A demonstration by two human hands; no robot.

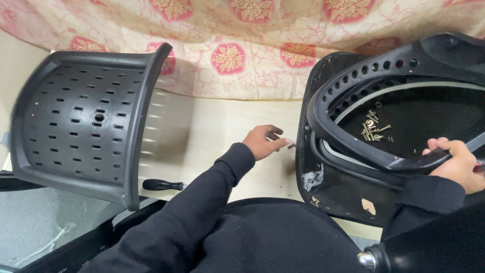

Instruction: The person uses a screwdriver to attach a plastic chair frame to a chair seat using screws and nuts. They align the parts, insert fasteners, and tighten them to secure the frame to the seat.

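Gripping black frame point(384, 159), right hand point(457, 163); left hand point(262, 142) pinching small fastener point(291, 145); screws point(373, 130), screwdriver point(161, 185) nearby

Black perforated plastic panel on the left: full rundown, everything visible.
The black perforated plastic panel is a curved, moulded shell with rows of small rectangular slots, a raised rim and a round hole near its middle. It lies tilted on the pale wooden surface, overhanging its left edge. Neither hand touches it; a black-handled tool lies beside its lower corner.
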